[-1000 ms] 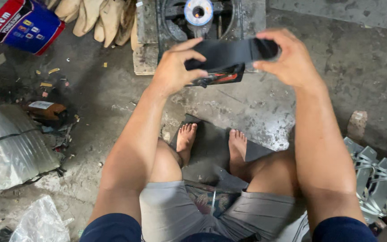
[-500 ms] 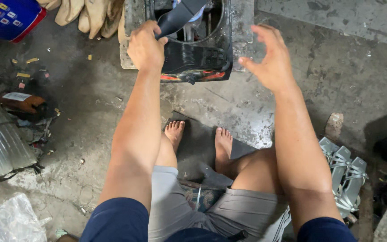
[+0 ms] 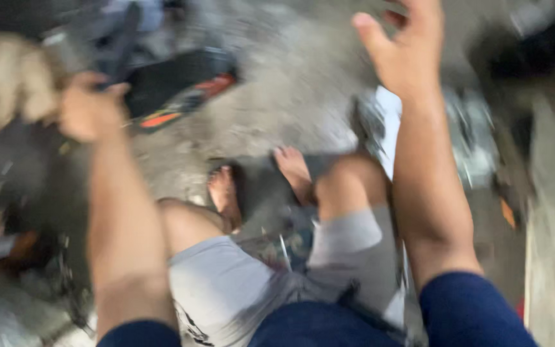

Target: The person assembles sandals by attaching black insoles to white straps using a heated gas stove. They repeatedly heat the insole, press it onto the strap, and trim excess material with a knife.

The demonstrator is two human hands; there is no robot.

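Gripping dark strap [image 3: 120, 48] (left hand [image 3: 88, 109]).

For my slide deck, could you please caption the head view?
Blurred view: left hand grips a dark tool, right hand open and raised.

A grey concrete floor [image 3: 277, 122] is seen, all blurred; pale work gloves [image 3: 8, 77] are laid at the far left; a black flat thing with orange-red marks [image 3: 175, 87] is laid on the floor near them; two bare feet [image 3: 226, 193] are set on a dark mat [image 3: 258, 186]; grey shorts [image 3: 226, 289] are worn; shiny metal parts [image 3: 470, 141] are piled at the right; small dark scraps [image 3: 14, 244] are scattered at the lower left.
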